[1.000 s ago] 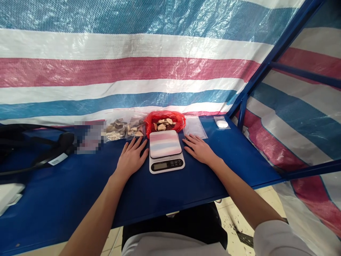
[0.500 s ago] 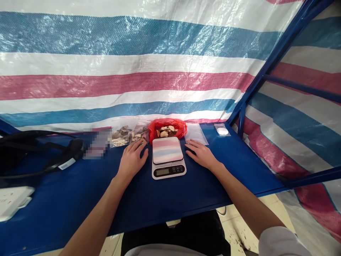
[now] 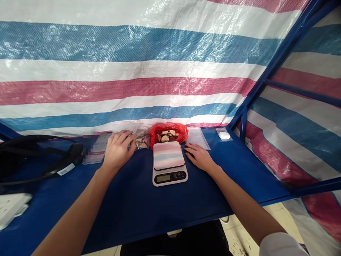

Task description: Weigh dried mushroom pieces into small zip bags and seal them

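Observation:
My left hand (image 3: 119, 147) is over a clear bag that it mostly hides, its fingers slightly apart and palm down. Beside it lies another clear bag of dried slices (image 3: 142, 140). My right hand (image 3: 199, 155) rests flat with fingers apart, right of the kitchen scale (image 3: 170, 177). Its fingertips are by a stack of clear plastic bags (image 3: 199, 138). The scale has a shiny plate with nothing on it, and I cannot read its display. Behind it, a red plastic bag (image 3: 183, 134) stands open with pale dried slices (image 3: 168, 136) inside.
A small clear packet with a white oval item (image 3: 224, 135) lies at the right. Left are a blurred-out flat packet (image 3: 96, 149), a black strap-like headset (image 3: 64, 158) and a white power strip (image 3: 12, 208). Striped sheeting (image 3: 128, 89) and a blue frame (image 3: 274, 67) enclose the blue table (image 3: 160, 213).
My left hand has moved left, from beside the scale to over the left clear bag. My right hand stays beside the scale. The view has tilted slightly upward.

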A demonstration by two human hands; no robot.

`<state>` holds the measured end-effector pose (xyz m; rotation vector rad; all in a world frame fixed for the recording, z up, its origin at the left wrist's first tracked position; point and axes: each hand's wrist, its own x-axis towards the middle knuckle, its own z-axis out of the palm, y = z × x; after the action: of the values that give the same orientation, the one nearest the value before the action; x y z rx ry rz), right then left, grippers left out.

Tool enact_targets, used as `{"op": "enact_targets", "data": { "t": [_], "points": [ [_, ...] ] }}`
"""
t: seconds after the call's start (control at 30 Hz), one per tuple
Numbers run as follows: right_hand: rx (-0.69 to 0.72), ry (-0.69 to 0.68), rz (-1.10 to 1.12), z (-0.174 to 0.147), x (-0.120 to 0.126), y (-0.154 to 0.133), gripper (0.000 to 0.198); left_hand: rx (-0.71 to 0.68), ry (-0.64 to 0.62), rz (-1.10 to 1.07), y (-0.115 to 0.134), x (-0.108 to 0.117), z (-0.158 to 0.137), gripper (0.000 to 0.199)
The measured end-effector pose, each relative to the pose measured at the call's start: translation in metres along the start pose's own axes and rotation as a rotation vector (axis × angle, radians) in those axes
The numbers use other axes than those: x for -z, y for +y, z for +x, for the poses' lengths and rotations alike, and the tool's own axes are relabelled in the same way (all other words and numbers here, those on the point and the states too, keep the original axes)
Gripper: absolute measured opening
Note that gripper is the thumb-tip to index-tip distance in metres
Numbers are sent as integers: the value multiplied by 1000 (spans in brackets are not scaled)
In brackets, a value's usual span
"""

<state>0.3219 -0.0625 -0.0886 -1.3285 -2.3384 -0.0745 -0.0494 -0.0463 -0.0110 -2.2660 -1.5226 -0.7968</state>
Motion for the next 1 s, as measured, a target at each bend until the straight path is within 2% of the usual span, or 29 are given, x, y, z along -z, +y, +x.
{"op": "enact_targets", "data": {
  "t": [0.23, 0.53, 1.0],
  "points": [
    [1, -14, 7, -1, -1, -1, 36, 69, -123, 56, -24, -16, -2, 52],
    [4, -29, 14, 0, 1, -4, 37, 128, -150, 102, -22, -19, 4, 45],
    [11, -31, 6, 0, 0, -2, 38, 126, -46, -37, -26, -17, 7, 42]
  ]
}}
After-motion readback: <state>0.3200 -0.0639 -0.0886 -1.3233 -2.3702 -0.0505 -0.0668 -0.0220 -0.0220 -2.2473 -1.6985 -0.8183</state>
